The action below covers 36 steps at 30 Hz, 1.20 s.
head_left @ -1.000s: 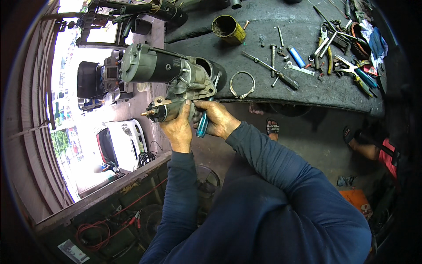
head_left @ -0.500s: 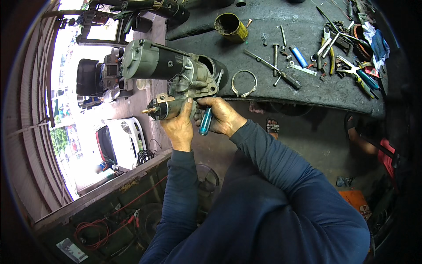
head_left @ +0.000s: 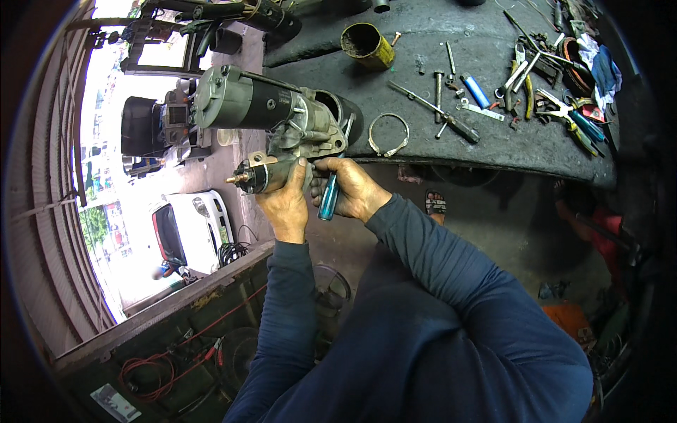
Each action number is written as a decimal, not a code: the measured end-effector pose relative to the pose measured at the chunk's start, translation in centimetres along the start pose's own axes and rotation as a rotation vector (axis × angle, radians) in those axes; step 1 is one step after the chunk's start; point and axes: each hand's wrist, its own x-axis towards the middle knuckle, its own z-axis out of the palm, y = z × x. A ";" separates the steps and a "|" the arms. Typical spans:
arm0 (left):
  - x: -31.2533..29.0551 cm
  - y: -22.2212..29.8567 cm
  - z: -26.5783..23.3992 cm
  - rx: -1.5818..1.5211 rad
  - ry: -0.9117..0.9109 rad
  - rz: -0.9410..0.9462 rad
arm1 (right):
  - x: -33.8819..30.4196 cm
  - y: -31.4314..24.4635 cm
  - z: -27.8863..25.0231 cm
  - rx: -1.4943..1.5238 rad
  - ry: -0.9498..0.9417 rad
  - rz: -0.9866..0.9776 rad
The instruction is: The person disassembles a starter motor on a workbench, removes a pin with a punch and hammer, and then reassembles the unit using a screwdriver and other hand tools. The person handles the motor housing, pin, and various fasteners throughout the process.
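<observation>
A starter motor (head_left: 248, 99) lies on its side at the bench's front left edge, grey-green with a black band. Just below it my left hand (head_left: 283, 208) is closed around a solenoid (head_left: 273, 175), a cylinder with brass studs pointing left. My right hand (head_left: 358, 189) has its thumb and fingertips close to the solenoid's right end. Its fingers are wrapped round a teal translucent handle (head_left: 328, 199), which looks like a screwdriver's and points down. The handle's upper end and any shaft are mostly hidden by the hand and the motor.
On the dark bench (head_left: 437, 158) lie a clamp ring (head_left: 388, 134), a T-shaped tool (head_left: 458, 127), a blue cylinder (head_left: 475, 91) and a pile of pliers and wrenches (head_left: 543, 77). A yellow can (head_left: 377, 53) stands behind. A person's sandalled foot (head_left: 436, 204) shows beyond the bench edge.
Both hands keep their hold, with almost no movement. The whole view has shifted slightly. At the right, the other person's leg and red cloth have moved partly out of sight.
</observation>
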 end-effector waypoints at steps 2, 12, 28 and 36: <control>0.0 0.1 0.0 -0.017 -0.010 -0.034 | 0.1 0.0 0.0 0.008 -0.008 -0.001; 0.0 0.3 0.0 0.006 -0.008 0.028 | 0.9 0.2 -1.5 0.009 -0.118 0.017; -0.3 1.4 0.4 -0.171 -0.023 0.053 | -2.5 -0.7 0.5 -0.098 -0.066 -0.142; 0.0 0.4 0.1 -0.151 -0.073 0.028 | -2.3 -0.2 2.1 -0.244 0.143 -0.223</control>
